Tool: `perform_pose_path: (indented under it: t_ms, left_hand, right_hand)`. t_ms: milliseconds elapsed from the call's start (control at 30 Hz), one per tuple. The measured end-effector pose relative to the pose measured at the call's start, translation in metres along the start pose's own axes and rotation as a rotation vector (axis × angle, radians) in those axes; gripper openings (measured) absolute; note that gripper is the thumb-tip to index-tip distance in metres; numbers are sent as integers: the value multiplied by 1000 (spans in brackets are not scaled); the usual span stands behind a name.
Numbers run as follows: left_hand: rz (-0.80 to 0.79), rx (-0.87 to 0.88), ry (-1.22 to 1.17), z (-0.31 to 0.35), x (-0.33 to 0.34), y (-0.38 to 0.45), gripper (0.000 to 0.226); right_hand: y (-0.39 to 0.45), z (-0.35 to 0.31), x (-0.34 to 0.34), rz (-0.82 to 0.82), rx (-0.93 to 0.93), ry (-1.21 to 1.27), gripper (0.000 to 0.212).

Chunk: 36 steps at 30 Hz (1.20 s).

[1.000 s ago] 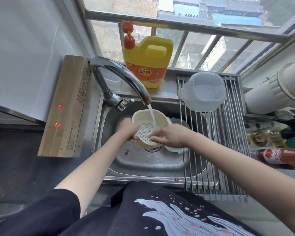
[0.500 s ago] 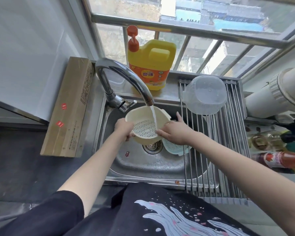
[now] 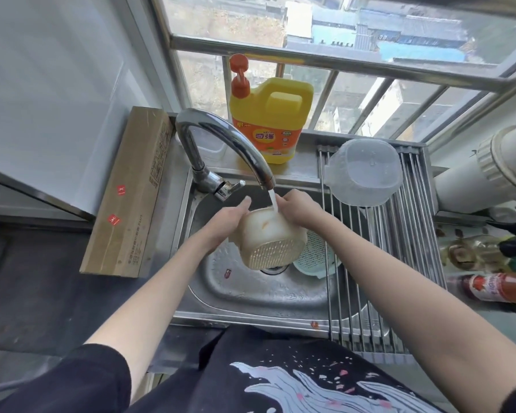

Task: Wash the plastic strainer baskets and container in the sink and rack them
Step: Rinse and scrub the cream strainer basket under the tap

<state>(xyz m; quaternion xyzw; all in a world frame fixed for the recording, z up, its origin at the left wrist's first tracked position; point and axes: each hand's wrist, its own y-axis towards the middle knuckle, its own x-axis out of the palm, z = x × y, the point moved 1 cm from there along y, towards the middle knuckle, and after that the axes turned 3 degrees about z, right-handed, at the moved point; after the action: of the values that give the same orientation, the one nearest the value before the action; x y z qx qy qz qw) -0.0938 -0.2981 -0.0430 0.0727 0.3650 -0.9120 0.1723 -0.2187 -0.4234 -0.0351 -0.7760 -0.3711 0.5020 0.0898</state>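
A cream plastic strainer basket is tipped over above the sink, its perforated bottom facing me. My left hand grips its left rim and my right hand grips its far right rim. Water from the tap runs onto its outer wall. A pale green strainer basket lies in the sink to the right, partly under the rack bars. A clear plastic container sits upside down on the roll-up rack.
A yellow detergent jug with an orange pump stands on the ledge behind the tap. A long cardboard box lies left of the sink. Bottles, one a red sauce bottle, and a white pipe crowd the right side.
The cream basket was held open side up under the stream; both hands have since turned it over so its bottom faces me and water hits its outside. The view has also shifted.
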Motion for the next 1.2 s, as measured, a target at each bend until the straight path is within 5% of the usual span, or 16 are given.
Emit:
perform_pose_path:
  t_ms: [133, 233, 433, 600, 667, 767, 833, 967, 1100, 1200]
  left_hand:
    - [-157, 75, -134, -1, -3, -6, 35]
    - [-50, 70, -240, 2, 0, 5, 34]
    - [87, -19, -359, 10, 13, 23, 29]
    - [145, -91, -338, 28, 17, 31, 24]
    - [159, -37, -189, 28, 13, 30, 28]
    - [186, 124, -65, 23, 12, 25, 42]
    - [255, 203, -34, 20, 14, 22, 52]
    - [447, 278, -37, 10, 11, 16, 51]
    - [543, 316, 10, 7, 13, 7, 52]
    - [581, 263, -80, 4, 14, 6, 55]
  right_hand:
    - [5, 0, 0, 16, -16, 191, 43]
    - [1, 4, -2, 58, -26, 305, 26]
    - [-25, -2, 4, 79, -126, 104, 39]
    - [-46, -4, 23, 56, -455, -118, 56]
    - [-42, 10, 26, 54, -452, -113, 57]
    - [-31, 25, 16, 58, -132, 251, 49]
    - [-27, 23, 14, 57, -16, 214, 50]
    - [-49, 9, 20, 173, -148, -59, 47]
    - [-72, 2, 33, 173, -554, -215, 50]
    - [-55, 13, 35, 148, -338, 33, 66]
